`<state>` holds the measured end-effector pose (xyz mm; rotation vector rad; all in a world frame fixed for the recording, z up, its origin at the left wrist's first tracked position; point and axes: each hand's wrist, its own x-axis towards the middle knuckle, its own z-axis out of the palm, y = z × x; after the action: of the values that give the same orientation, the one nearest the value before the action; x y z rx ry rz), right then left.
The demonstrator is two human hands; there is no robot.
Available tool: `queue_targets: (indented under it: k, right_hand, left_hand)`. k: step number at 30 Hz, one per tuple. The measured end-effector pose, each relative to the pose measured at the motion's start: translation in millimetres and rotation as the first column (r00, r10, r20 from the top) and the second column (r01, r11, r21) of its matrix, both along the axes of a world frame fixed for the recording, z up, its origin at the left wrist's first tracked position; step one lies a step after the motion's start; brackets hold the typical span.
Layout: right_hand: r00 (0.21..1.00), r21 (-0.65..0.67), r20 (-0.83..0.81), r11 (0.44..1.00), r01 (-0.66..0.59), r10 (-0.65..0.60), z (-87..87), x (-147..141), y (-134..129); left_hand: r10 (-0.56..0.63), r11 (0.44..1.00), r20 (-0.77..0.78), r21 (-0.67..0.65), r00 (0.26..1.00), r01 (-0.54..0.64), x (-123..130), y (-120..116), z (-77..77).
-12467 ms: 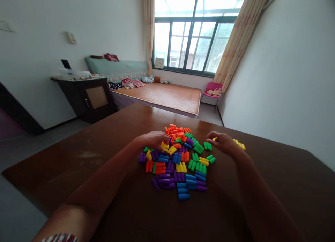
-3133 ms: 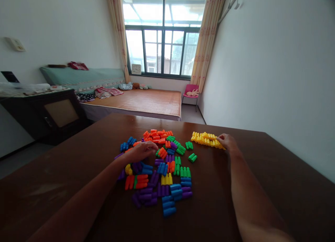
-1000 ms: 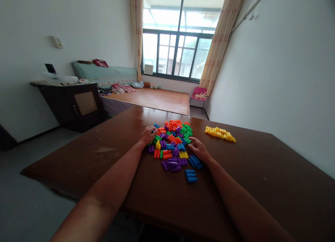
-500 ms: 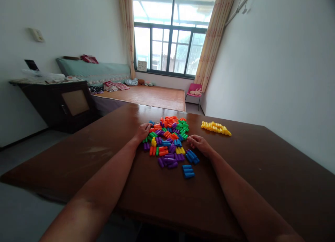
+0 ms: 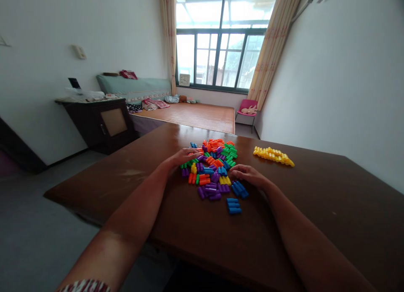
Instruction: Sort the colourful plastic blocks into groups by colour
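Note:
A pile of plastic toy blocks (image 5: 212,171) in orange, green, purple, blue and yellow lies on the brown table; each looks like short tubes joined side by side. My left hand (image 5: 186,155) reaches over the pile's left edge, fingers stretched out above the orange and green blocks. Whether its fingertips touch any block cannot be made out. At the right edge of the pile rests my right hand (image 5: 248,173), its fingers loosely bent and holding nothing visible. Nearest to me are two blue blocks (image 5: 234,205) (image 5: 240,189), close to the right forearm.
A row of joined yellow blocks (image 5: 273,155) lies apart on the right of the table (image 5: 315,187). Beyond the table stand a bed (image 5: 202,115), a dark cabinet (image 5: 110,123) and a pink chair (image 5: 247,106) below the window.
My left hand has moved further over the pile, its fingers reaching out to the right. The right hand stays beside the pile. The whole view has shifted, so everything appears farther right.

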<state>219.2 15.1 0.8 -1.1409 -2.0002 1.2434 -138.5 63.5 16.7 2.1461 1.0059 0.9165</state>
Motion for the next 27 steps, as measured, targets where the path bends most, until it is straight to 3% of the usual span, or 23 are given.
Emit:
queue_targets:
  k: [3,7,9,11,14,16,21,24,27]
  right_hand:
    - [0.998,0.038,0.001,0.998,0.055,-0.055,-5.9,-0.1,4.9]
    - [0.993,0.083,-0.018,0.99,0.118,-0.117,-12.8,-2.3,7.9]
    - [0.991,0.091,-0.027,0.987,0.135,-0.133,-14.6,-3.7,7.1]
    - [0.989,0.097,-0.032,0.984,0.15,-0.148,-16.5,-4.7,6.0]
    - [0.988,0.114,-0.038,0.982,0.151,-0.148,-20.0,-5.3,6.6]
    - [0.983,0.139,-0.054,0.974,0.181,-0.175,-20.2,-7.0,8.6]
    - [0.931,0.356,-0.148,0.86,0.366,-0.335,-2.4,-29.0,5.5]
    - [0.956,0.393,-0.175,0.873,0.287,-0.236,9.1,-53.4,-6.0]
    - [0.974,0.413,-0.168,0.887,0.209,-0.151,10.0,-71.9,-17.0]
  left_hand:
    - [-0.202,0.972,-0.07,-0.139,0.977,0.191,-7.5,-11.0,14.9]
    - [-0.223,0.97,-0.128,-0.13,0.966,0.207,-14.4,-9.6,13.6]
    - [-0.14,0.988,-0.129,-0.085,0.982,0.13,-14.7,-2.8,3.9]
    - [0.033,0.999,-0.103,-0.02,0.994,-0.035,-13.8,4.8,-7.3]
    - [0.275,0.958,-0.056,0.101,0.96,-0.269,-10.8,12.8,-16.5]
    - [0.315,0.938,-0.01,0.158,0.949,-0.31,-5.7,13.7,-14.4]
    - [0.123,0.992,0.07,-0.036,0.99,-0.121,30.9,-4.7,4.1]
    - [-0.009,0.999,0.072,-0.035,0.997,0.011,61.6,-24.3,12.3]
    - [-0.061,0.997,0.108,-0.036,0.992,0.066,83.7,-39.0,15.8]
